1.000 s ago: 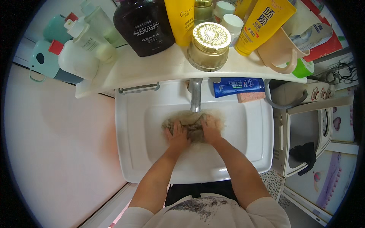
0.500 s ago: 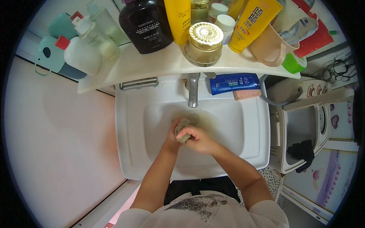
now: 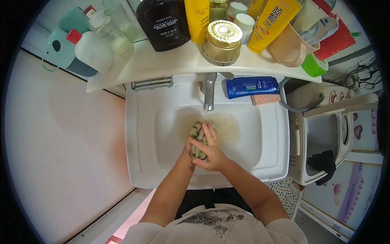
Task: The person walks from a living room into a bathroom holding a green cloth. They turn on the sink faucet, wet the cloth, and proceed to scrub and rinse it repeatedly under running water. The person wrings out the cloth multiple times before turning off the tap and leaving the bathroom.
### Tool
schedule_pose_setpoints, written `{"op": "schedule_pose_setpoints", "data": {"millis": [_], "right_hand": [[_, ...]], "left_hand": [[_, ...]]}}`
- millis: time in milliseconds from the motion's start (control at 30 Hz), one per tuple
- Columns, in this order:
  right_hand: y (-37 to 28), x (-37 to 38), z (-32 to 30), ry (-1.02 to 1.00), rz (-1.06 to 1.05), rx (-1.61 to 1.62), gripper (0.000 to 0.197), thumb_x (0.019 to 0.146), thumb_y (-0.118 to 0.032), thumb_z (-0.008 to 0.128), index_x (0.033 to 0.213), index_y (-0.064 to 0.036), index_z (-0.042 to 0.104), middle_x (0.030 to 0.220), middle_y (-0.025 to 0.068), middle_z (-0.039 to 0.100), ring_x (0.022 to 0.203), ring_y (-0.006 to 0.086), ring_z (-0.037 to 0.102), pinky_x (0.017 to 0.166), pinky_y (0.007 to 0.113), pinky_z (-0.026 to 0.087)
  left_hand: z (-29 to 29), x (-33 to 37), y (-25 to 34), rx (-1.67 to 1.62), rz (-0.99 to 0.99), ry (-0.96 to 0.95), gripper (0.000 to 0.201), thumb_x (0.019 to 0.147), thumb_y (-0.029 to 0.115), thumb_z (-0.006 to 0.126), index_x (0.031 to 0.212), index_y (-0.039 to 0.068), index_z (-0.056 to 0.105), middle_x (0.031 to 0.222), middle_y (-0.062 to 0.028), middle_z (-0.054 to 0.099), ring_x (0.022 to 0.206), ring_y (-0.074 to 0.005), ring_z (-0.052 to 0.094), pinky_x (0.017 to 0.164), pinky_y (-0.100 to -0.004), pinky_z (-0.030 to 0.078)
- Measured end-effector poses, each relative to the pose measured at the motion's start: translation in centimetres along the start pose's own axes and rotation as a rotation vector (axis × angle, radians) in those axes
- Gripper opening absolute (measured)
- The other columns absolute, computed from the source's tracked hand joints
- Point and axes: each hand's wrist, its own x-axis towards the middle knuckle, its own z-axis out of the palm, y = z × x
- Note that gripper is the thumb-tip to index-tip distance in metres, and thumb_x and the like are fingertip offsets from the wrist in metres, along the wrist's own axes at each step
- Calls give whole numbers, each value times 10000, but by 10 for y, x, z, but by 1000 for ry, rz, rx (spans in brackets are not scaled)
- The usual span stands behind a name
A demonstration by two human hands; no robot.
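Observation:
A wet, bunched-up grey-green cloth [image 3: 198, 140] is between my two hands, low over the white sink basin [image 3: 170, 122]. My left hand [image 3: 188, 147] cups it from the left and below, its fingers mostly hidden by the cloth. On the cloth's right side lies my right hand [image 3: 211, 151], fingers stretched and spread across it. Murky yellowish water [image 3: 227, 127] spreads in the basin beside the cloth. Just beyond my hands stands the metal faucet [image 3: 209, 95], with what looks like a little water at its spout.
A blue tube [image 3: 252, 87] and a pink soap bar [image 3: 266, 99] lie on the sink's back right. Along the shelf [image 3: 162, 67] above stand bottles, a gold-lidded jar [image 3: 222, 42] and a beige cup [image 3: 290, 49]. A grey hose [image 3: 300, 110] curves at the right, near a white open-topped appliance [image 3: 302, 138].
My right hand has opened from a curled grip to spread fingers on the cloth. The cloth shows more of its surface, and the view has shifted slightly.

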Motion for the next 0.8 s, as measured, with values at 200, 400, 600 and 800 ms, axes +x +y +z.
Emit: {"op": "schedule_pose_setpoints", "data": {"millis": [200,400,600,800], "right_hand": [[1,26,18,321,213,160,298,752,-222,629,1003,-63,605,1114,151,533,1068,336,469,915,440,346],[32,35,34,487,534,431,180,852,-167,523,945,-22,577,895,148,597,898,299,562,785,339,432],[88,35,23,416,905,300,238,905,-230,477,977,-18,559,768,145,577,729,234,550,710,292,443],[142,1,-24,291,949,-39,347,884,-316,491,1110,-53,504,955,235,586,853,392,565,762,436,448]], "left_hand": [[-50,29,-5,137,200,-297,355,932,319,326,1089,60,512,1050,-96,551,981,-214,544,814,-364,474],[-8,15,-17,373,325,250,325,930,319,367,1099,80,508,1037,-70,553,928,-192,556,768,-346,476],[-14,3,-29,556,274,322,407,939,348,357,1118,8,493,1031,-82,561,927,-190,548,806,-312,442],[-36,-6,11,576,370,488,393,907,361,422,1182,86,479,1233,-115,433,1133,-218,421,939,-371,349]]}}
